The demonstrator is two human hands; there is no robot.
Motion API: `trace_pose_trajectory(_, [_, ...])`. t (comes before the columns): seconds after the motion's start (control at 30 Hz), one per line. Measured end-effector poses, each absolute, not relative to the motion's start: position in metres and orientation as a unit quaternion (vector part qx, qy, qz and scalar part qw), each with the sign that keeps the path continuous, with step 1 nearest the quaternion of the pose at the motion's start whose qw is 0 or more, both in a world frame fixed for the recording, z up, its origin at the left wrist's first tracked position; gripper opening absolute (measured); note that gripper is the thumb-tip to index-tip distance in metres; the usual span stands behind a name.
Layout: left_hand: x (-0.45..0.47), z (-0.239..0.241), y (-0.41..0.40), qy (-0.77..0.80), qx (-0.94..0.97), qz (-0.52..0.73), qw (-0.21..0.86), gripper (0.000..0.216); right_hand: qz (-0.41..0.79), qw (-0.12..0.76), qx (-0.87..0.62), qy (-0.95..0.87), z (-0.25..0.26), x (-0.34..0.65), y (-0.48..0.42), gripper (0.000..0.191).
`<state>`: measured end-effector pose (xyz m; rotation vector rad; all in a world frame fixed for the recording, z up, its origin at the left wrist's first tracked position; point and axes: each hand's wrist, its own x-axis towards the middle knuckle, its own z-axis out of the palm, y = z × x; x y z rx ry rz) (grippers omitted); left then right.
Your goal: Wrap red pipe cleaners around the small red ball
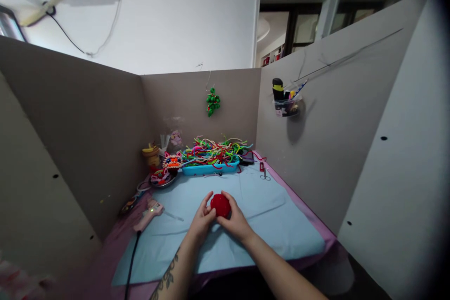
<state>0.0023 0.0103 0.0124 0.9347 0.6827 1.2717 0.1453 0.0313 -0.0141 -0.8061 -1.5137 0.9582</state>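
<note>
A round, fuzzy red ball point(221, 205) sits between my two hands, above the light blue cloth point(267, 234). My left hand point(203, 215) holds its left side, with the thumb at the lower edge and a finger raised along the side. On the right, my right hand point(235, 220) curls round the ball, its thumb underneath and fingers at the top edge. The undersides of the fingers are partly hidden. To the left of my hands lies a pink glue gun point(149, 216) with a black cord.
A blue tray point(211, 168) heaped with colourful fuzzy stems stands at the back. Left of it is a metal bowl point(163, 183) of fuzzy pieces. Small scissors point(265, 176) lie at the right. Grey partitions point(302, 164) enclose the table; a green ornament point(213, 102) hangs on the rear one.
</note>
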Motion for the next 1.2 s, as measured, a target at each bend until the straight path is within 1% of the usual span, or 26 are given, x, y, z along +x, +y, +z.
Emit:
trace_pose_trajectory(0.13, [0.003,0.014,0.012,0.329,0.350,0.581,0.657,0.078,0.428,0.545,-0.347,-0.632,-0.017,0.145,0.032,0.080])
trace_pose_trajectory(0.37, [0.000,0.012,0.013,0.319,0.353,0.599,0.644,0.081,0.403,0.527,-0.333,-0.670,-0.020,0.147,0.037,0.072])
trace_pose_trajectory(0.5, [-0.002,0.007,0.015,0.318,0.363,0.599,0.639,0.082,0.376,0.522,-0.332,-0.689,-0.024,0.149,0.041,0.075])
trace_pose_trajectory(0.63, [-0.002,0.005,0.016,0.320,0.386,0.583,0.640,0.088,0.408,0.515,-0.332,-0.677,-0.025,0.149,0.041,0.078])
trace_pose_trajectory(0.8, [-0.001,0.006,0.013,0.327,0.387,0.551,0.663,0.102,0.421,0.520,-0.336,-0.663,-0.018,0.150,0.036,0.073])
trace_pose_trajectory(0.9, [0.000,0.009,0.011,0.324,0.378,0.541,0.678,0.103,0.419,0.521,-0.332,-0.666,-0.014,0.150,0.033,0.071])
trace_pose_trajectory(1.0, [0.001,0.013,0.008,0.326,0.364,0.539,0.686,0.095,0.440,0.515,-0.336,-0.654,-0.013,0.150,0.032,0.072])
trace_pose_trajectory(1.1, [0.002,0.014,0.008,0.335,0.351,0.540,0.688,0.077,0.466,0.507,-0.341,-0.639,-0.015,0.150,0.032,0.073])
trace_pose_trajectory(1.17, [0.003,0.013,0.010,0.362,0.363,0.562,0.649,0.061,0.469,0.508,-0.342,-0.636,-0.016,0.150,0.032,0.073])
trace_pose_trajectory(1.2, [0.003,0.012,0.010,0.385,0.383,0.584,0.604,0.054,0.467,0.511,-0.343,-0.636,-0.016,0.151,0.033,0.073])
